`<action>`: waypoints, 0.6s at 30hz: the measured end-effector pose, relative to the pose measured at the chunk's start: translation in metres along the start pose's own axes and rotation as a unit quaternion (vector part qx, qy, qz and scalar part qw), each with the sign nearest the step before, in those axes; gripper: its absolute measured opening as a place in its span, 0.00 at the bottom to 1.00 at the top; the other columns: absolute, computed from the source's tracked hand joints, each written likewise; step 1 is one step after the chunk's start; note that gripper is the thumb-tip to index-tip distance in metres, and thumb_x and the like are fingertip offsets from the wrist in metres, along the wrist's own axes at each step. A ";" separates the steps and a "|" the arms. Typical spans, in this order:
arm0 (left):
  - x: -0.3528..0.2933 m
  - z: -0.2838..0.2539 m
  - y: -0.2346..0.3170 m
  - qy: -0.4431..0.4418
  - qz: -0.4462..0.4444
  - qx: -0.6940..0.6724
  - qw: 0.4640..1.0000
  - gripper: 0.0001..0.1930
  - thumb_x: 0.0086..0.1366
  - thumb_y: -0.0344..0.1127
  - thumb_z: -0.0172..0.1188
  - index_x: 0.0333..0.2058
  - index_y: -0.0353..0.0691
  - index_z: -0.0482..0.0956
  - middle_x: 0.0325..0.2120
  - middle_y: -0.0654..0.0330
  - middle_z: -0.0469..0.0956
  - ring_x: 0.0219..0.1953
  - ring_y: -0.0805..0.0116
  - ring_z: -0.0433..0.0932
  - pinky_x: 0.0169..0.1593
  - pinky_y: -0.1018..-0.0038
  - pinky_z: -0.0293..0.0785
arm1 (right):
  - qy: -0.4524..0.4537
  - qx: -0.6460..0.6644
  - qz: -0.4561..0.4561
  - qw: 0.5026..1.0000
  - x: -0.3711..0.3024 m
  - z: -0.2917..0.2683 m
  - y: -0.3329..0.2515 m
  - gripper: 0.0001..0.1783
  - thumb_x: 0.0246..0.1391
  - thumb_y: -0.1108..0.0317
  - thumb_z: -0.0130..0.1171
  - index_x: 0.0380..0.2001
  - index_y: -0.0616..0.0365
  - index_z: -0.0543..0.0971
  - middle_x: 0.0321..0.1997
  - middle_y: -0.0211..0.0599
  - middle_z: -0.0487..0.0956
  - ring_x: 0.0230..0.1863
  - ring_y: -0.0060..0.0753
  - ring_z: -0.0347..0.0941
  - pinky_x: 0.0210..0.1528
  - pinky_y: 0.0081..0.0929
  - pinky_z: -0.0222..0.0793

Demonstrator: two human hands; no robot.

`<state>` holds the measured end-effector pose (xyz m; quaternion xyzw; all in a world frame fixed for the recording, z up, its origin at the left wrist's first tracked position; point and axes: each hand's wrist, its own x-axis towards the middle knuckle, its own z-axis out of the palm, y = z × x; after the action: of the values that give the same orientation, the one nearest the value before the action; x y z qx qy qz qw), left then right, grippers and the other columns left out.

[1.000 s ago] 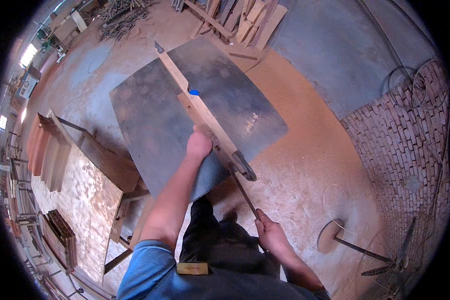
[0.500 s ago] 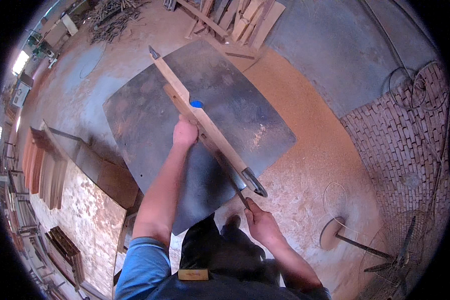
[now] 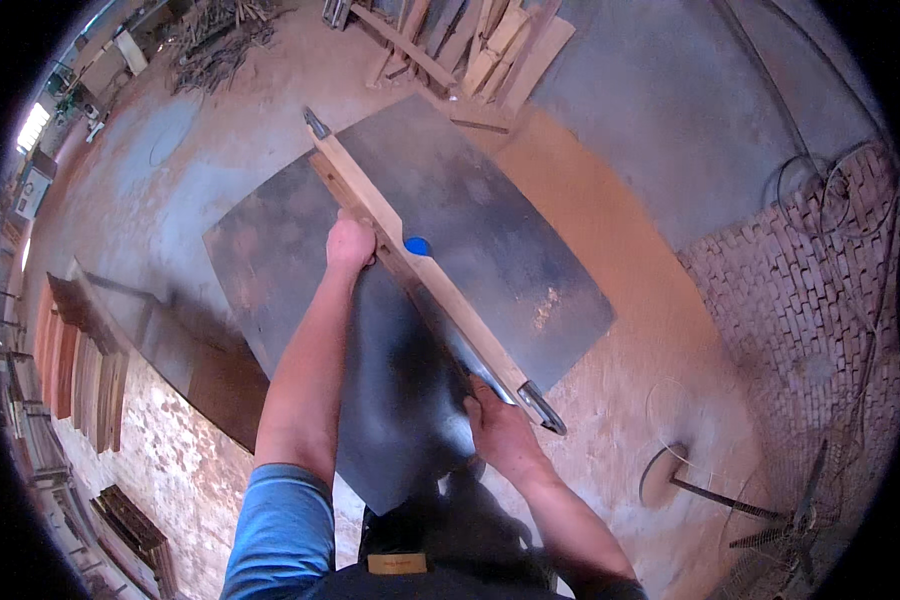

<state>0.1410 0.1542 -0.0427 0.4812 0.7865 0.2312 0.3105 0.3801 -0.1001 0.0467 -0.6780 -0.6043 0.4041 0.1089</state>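
- The left hand [image 3: 350, 245] presses on a long wooden strip [image 3: 425, 275], fingers curled over it and hidden
- The right hand [image 3: 500, 432] grips the strip's near end; what lies in its palm cannot be told
- The strip runs from 11 to 5 o'clock across a dark metal table [image 3: 490, 210]
- A blue knob [image 3: 417, 245] sits beside the strip
- Open sawdust floor [image 3: 610, 230] lies at 3 o'clock

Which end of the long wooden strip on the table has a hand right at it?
The near end, beside the right hand. The far end lies free; the left hand presses on the strip partway along.
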 end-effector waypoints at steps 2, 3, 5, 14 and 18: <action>0.028 -0.001 -0.015 0.005 0.015 0.018 1.000 0.16 0.68 0.38 0.50 0.45 0.28 0.67 0.26 0.40 0.80 0.22 0.50 0.82 0.37 0.59 0.78 | 0.005 -0.006 -0.003 1.000 0.010 0.001 -0.018 0.21 0.64 0.62 0.51 0.57 0.59 0.74 0.52 0.62 0.76 0.55 0.63 0.72 0.57 0.47 0.69; 0.045 -0.001 -0.031 -0.002 0.051 0.084 0.995 0.17 0.67 0.37 0.50 0.46 0.28 0.67 0.26 0.41 0.81 0.23 0.50 0.82 0.38 0.59 0.78 | -0.007 -0.013 0.001 1.000 0.016 0.004 -0.028 0.22 0.65 0.61 0.51 0.58 0.59 0.73 0.51 0.62 0.77 0.54 0.63 0.73 0.57 0.47 0.69; 0.074 -0.011 -0.048 -0.021 0.069 0.133 0.988 0.19 0.65 0.37 0.51 0.48 0.27 0.65 0.28 0.42 0.81 0.26 0.49 0.83 0.39 0.59 0.78 | -0.024 -0.028 0.005 0.999 0.031 0.006 -0.049 0.22 0.65 0.61 0.50 0.59 0.58 0.73 0.48 0.62 0.78 0.52 0.64 0.74 0.56 0.47 0.69; 0.092 -0.053 -0.021 -0.065 -0.005 0.012 0.998 0.25 0.57 0.41 0.57 0.47 0.27 0.71 0.35 0.45 0.81 0.35 0.50 0.84 0.33 0.65 0.82 | -0.052 -0.091 -0.070 0.992 0.082 0.036 -0.072 0.23 0.67 0.56 0.44 0.61 0.52 0.67 0.40 0.61 0.80 0.43 0.65 0.77 0.47 0.55 0.72; 0.051 -0.083 -0.067 -0.200 -0.073 -0.334 0.918 0.16 0.58 0.32 0.54 0.45 0.32 0.74 0.34 0.54 0.81 0.33 0.58 0.84 0.33 0.65 0.83 | -0.098 -0.083 0.001 0.992 0.007 0.040 -0.051 0.24 0.67 0.57 0.43 0.63 0.51 0.65 0.43 0.60 0.79 0.46 0.66 0.76 0.48 0.52 0.72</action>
<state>0.0236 0.1658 -0.0422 0.3277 0.6178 0.3557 0.6201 0.3154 -0.0949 0.0508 -0.6425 -0.6428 0.4171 -0.0082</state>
